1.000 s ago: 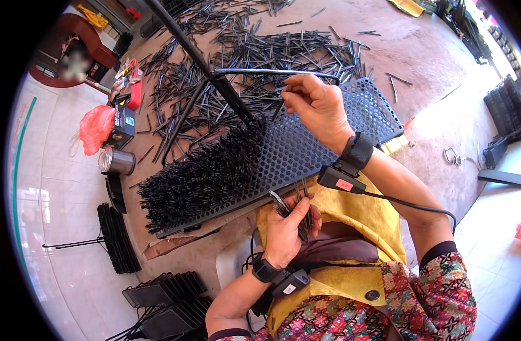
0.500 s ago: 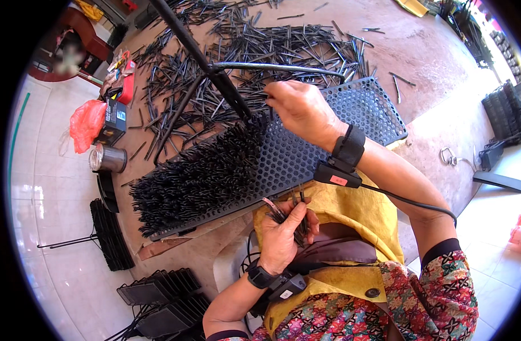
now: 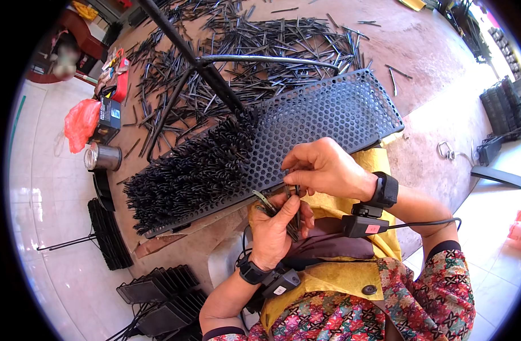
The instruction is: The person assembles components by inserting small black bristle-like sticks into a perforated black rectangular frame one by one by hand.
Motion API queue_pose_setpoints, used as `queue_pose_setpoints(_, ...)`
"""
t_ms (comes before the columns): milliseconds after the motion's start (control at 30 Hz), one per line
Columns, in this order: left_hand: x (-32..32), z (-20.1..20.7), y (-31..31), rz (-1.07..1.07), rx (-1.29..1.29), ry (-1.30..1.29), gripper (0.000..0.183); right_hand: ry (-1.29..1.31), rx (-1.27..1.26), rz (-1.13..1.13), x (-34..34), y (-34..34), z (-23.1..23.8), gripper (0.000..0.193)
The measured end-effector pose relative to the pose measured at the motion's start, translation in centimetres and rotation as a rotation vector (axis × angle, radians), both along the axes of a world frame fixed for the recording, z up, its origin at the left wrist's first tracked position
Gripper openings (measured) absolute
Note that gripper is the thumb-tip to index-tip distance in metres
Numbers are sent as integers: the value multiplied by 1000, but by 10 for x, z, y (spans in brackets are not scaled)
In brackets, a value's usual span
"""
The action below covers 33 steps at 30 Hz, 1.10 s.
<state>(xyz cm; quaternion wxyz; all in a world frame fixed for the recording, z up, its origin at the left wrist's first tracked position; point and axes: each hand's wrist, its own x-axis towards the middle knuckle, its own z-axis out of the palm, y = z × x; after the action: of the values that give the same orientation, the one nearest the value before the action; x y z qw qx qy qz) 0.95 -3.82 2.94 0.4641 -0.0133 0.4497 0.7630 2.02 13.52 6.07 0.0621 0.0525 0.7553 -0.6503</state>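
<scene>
A bundle of thin black strips (image 3: 295, 223) is gripped in my left hand (image 3: 271, 236), close to my lap. My right hand (image 3: 328, 170) is just above it, thumb and fingers pinched at the top end of a strip; its fingers partly hide the tip. Beyond both hands lies a black perforated panel (image 3: 323, 113), tilted across the work surface. Dense black bristles (image 3: 186, 173) fill its left part, while the right part shows bare holes. From the panel's far side a black metal pole (image 3: 181, 45) with side braces rises toward the upper left.
Many loose black strips (image 3: 237, 68) are scattered behind the panel. At the left stand a metal can (image 3: 103, 156), a dark box (image 3: 107, 120) and a pink plastic bag (image 3: 82, 126). Finished-looking black brushes (image 3: 108, 233) and stacked black racks (image 3: 158, 290) are on the tiled floor.
My right hand has come down from the panel's far part, beside the bristles, to the bundle in my left hand. The left hand stays nearly in place.
</scene>
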Motion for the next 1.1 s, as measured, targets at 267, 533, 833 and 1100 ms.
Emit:
queue_pose_setpoints(267, -8, -3, -2, -7, 13, -90, 29, -10, -275, -241, -4, 7, 13, 11)
queue_pose_setpoints(533, -3, -13, -3, 10, 35, -205, 29, 781, 452, -542, -62, 22, -3, 15)
queue_pose_setpoints(833, -4, -13, -4, -20, 28, -184, 27, 939, 756, -262, -89, 24, -18, 12)
queue_pose_setpoints(1100, -6, -11, -5, -30, 40, -159, 28, 638, 824, -115, -47, 3, -7, 27)
